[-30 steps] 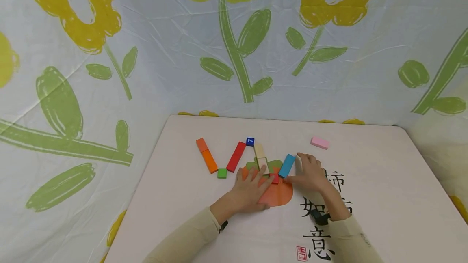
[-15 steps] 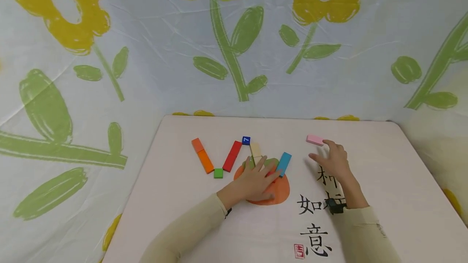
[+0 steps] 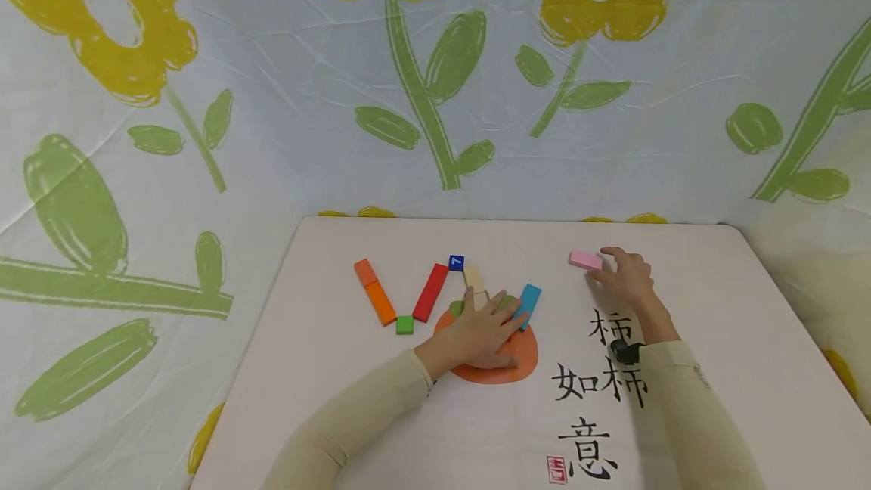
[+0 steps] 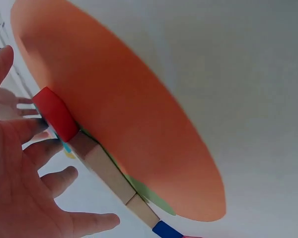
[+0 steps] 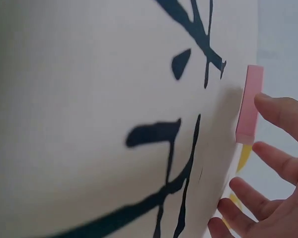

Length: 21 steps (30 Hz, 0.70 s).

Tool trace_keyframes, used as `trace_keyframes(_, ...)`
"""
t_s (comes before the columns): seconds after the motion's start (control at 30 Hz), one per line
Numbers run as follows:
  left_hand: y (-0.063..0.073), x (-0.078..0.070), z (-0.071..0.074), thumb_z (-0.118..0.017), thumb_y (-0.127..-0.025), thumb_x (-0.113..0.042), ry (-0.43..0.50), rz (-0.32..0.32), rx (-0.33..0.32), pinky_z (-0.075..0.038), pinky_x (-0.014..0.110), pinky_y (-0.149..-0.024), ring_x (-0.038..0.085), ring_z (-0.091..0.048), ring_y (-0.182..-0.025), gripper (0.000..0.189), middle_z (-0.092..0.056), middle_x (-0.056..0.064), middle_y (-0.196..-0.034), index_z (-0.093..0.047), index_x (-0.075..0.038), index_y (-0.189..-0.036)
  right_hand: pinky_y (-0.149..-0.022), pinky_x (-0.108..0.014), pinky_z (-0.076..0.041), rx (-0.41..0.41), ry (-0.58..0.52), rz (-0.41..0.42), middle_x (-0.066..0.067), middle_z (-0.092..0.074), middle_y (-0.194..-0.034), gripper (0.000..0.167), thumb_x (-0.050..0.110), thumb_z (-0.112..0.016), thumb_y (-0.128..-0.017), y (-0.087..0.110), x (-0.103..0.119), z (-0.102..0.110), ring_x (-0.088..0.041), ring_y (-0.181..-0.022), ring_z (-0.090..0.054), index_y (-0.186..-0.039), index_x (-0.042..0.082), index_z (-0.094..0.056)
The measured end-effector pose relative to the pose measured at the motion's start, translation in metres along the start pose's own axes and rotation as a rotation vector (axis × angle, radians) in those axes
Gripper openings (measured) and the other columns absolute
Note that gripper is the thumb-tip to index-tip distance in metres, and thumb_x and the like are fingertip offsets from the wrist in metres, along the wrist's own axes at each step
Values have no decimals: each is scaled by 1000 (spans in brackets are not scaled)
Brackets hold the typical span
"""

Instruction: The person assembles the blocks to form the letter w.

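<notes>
My left hand (image 3: 479, 335) is spread low over a row of blocks, fingers straight and apart. Under or beside its fingers are cream blocks (image 3: 472, 278), a light blue block (image 3: 529, 301) and a red block (image 4: 55, 114), the red one hidden in the head view. The row's dark blue cube (image 3: 457, 263) bears a 7. At the back right, my right hand (image 3: 627, 277) has thumb and forefinger parted around the right end of a pink block (image 3: 583, 259). In the right wrist view the thumb overlaps the block's side, while the forefinger is just off its end.
Left of the cube, red blocks (image 3: 431, 293), a green cube (image 3: 404, 324) and orange blocks (image 3: 374, 292) continue the zigzag line. The pale table mat (image 3: 327, 399) carries a printed orange persimmon (image 3: 476, 375) and black characters (image 3: 585, 448). A flowered cloth (image 3: 306, 97) rises behind the table.
My right hand has left the light blue block and moved right and back to the pink block. My left hand has shifted slightly forward over the row. The view has moved slightly too.
</notes>
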State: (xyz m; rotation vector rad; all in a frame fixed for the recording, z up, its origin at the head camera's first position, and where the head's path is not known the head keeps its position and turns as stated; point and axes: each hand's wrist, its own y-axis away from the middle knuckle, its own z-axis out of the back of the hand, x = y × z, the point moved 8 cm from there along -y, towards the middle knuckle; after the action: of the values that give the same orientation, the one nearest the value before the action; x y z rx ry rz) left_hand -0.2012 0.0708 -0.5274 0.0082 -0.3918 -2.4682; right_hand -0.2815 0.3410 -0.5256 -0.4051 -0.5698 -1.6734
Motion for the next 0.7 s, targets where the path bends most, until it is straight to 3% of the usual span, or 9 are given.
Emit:
trace_keyframes(0.3, 3, -1, -1, -39, -94, -75, -22, -14, 0, -21, 73, -107, 24, -12, -152, 86, -12, -3, -167, -16, -28, -162, -89, -73, -26, -15, 59, -45, -42, -32, -134, 49, 28, -62, -97, -2, 0, -5, -61, -121, -28, -133, -4, -51)
trace_keyframes(0.47, 3, -1, -1, -39, -93, -75, -20, -19, 7, -22, 72, -107, 24, -13, -152, 86, -12, -3, -167, -16, -28, -162, -89, -70, -28, -1, 88, -66, -40, -33, -132, 56, 40, -66, -95, 1, 3, -10, -56, -118, -30, -126, -5, -55)
trace_keyframes(0.7, 4, -1, 0, -39, -93, -75, -21, -17, 2, -22, 72, -107, 24, -13, -152, 87, -13, -3, -167, -16, -28, -162, -85, -71, -28, 37, 96, -14, -41, -31, -135, 61, 53, -71, -88, 8, 11, -11, -57, -117, -29, -118, 0, -60)
